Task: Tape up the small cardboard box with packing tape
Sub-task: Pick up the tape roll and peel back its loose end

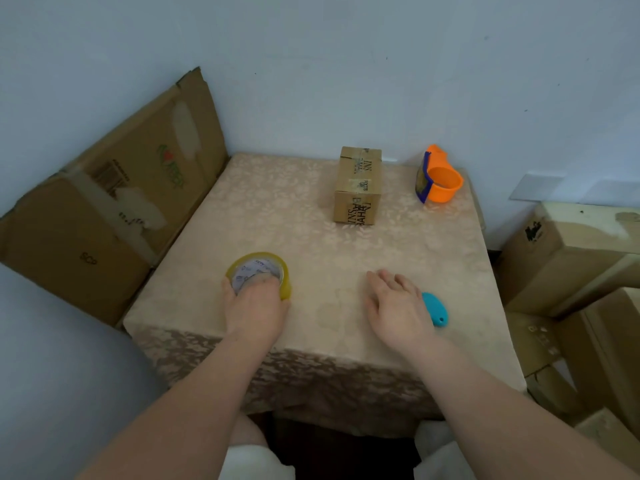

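The small cardboard box (358, 186) stands closed at the back of the table, old tape strips and black lettering on its top and front. A roll of yellowish packing tape (259, 269) lies flat near the front left. My left hand (254, 304) rests on the roll's near side, fingers curled over its rim and into its core. My right hand (398, 308) lies flat on the cloth at the front right, fingers spread, holding nothing. A small blue cutter (434, 310) lies just right of that hand, partly hidden by it.
An orange tape dispenser (438, 176) with a blue blade guard sits at the back right corner. The table (311, 244) has a beige patterned cloth. A flattened carton (114, 199) leans against the wall on the left. Stacked cartons (571, 258) crowd the right side.
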Demonstrator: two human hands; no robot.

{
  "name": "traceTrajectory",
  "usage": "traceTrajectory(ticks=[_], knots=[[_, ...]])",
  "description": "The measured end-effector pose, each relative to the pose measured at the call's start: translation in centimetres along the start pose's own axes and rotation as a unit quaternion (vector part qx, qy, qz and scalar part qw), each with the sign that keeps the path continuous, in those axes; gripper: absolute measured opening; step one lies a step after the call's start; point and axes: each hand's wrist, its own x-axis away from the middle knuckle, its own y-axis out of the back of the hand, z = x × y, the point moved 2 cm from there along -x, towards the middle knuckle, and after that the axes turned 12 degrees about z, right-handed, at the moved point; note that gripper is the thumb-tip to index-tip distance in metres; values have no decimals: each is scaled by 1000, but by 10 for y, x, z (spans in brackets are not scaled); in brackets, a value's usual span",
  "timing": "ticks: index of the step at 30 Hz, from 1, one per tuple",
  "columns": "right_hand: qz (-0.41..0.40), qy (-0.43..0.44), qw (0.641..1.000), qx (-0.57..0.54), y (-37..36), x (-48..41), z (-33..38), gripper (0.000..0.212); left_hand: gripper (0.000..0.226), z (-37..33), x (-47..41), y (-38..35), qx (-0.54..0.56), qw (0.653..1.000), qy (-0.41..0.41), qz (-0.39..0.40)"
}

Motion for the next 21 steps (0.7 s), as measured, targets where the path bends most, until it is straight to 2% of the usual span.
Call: traceTrajectory(ticks=[4,7,9,11,13,16,18,21], knots=[[11,-32,999,9,0,4,-11,51,30,-11,3,6,63,997,-19,-28],[-26,-18,1000,-1,2,6,-12,48,22,-27,8,11,139,987,-65,-51],[-63,13,997,-44,5,7,-3,44,23,-39,11,14,198,973,-100,-61],[-65,26,987,-147,12,9,9,38,23,-49,14,18,293,947,-125,-47],[-16,28,951,-306,19,14,21,39,25,-56,18,18,400,908,-129,-2],[31,22,857,-514,25,22,30,43,32,-64,25,19,554,824,-104,63],[35,7,812,-583,25,26,29,45,32,-67,32,21,581,804,-91,87],[50,8,782,-621,26,32,28,43,31,-70,39,20,613,775,-88,128]])
